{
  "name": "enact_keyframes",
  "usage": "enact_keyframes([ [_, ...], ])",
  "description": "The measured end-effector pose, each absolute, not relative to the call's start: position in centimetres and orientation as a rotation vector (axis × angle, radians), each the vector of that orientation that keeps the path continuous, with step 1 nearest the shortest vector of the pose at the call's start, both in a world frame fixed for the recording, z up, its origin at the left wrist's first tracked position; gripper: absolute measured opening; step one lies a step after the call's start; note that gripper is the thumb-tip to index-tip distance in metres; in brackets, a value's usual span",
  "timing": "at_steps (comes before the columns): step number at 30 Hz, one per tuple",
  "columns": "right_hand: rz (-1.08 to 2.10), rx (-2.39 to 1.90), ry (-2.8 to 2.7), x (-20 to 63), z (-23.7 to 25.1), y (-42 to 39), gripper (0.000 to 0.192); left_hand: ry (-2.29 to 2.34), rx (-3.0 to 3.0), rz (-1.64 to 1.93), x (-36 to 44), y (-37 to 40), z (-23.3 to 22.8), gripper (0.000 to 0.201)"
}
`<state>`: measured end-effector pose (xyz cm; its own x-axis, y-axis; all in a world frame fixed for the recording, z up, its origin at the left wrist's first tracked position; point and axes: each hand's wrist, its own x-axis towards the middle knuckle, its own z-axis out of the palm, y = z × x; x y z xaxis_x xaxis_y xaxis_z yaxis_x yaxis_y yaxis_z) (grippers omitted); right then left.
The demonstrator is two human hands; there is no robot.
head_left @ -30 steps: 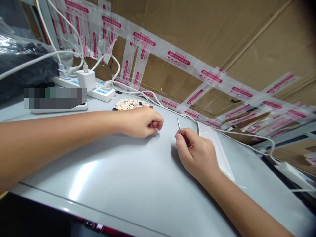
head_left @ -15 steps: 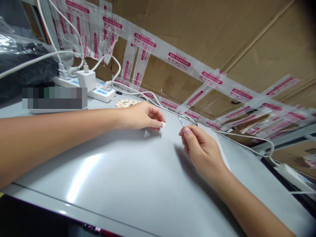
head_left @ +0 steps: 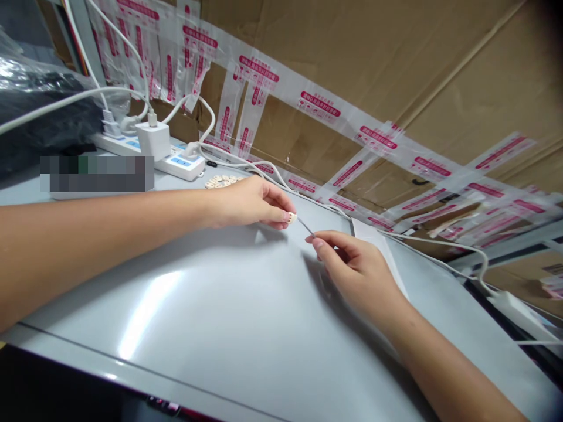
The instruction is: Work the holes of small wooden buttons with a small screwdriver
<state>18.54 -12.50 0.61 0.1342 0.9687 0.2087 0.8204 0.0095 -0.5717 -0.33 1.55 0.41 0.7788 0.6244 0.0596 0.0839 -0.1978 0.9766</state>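
My left hand (head_left: 254, 204) pinches a small pale bead (head_left: 292, 218) between thumb and fingertips, just above the grey table (head_left: 211, 316). My right hand (head_left: 358, 272) holds a thin metal needle (head_left: 305, 226) between thumb and forefinger, and the needle's tip touches the bead. Behind my left hand lies a small pile of pale beads (head_left: 221, 182), partly hidden by the hand.
A white power strip (head_left: 176, 164) with a charger (head_left: 153, 139) and white cables (head_left: 246, 161) sits at the back left. A black plastic bag (head_left: 39, 111) lies far left. Taped cardboard (head_left: 352, 88) forms the back wall. A clear bag (head_left: 382, 249) lies behind my right hand.
My left hand lifted a bead from the table and held it out. My right hand tilted the needle from upright down to the left until its tip met the bead.
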Motion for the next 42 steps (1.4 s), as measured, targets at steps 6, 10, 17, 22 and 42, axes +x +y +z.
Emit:
enact_keyframes([
  [6,0.334,-1.863,-1.746,18.6,0.7,-12.6,0.028,0.595,1.627,0.512,-0.3,1.0,0.9,0.015],
  [10,0.361,-1.886,-1.733,18.6,0.6,-12.6,0.028,0.596,1.590,0.516,-0.3,0.8,1.0,0.016],
  [17,0.405,-1.900,-1.683,18.7,0.6,-12.4,0.031,0.510,1.712,0.521,-0.4,1.2,0.7,0.022],
  [22,0.415,-1.907,-1.673,18.7,0.7,-12.5,0.031,0.499,1.644,0.510,-0.3,1.1,0.8,0.014],
  [42,0.453,-1.850,-1.837,18.5,0.9,-12.6,0.028,0.618,1.872,0.576,0.1,0.1,0.8,0.011],
])
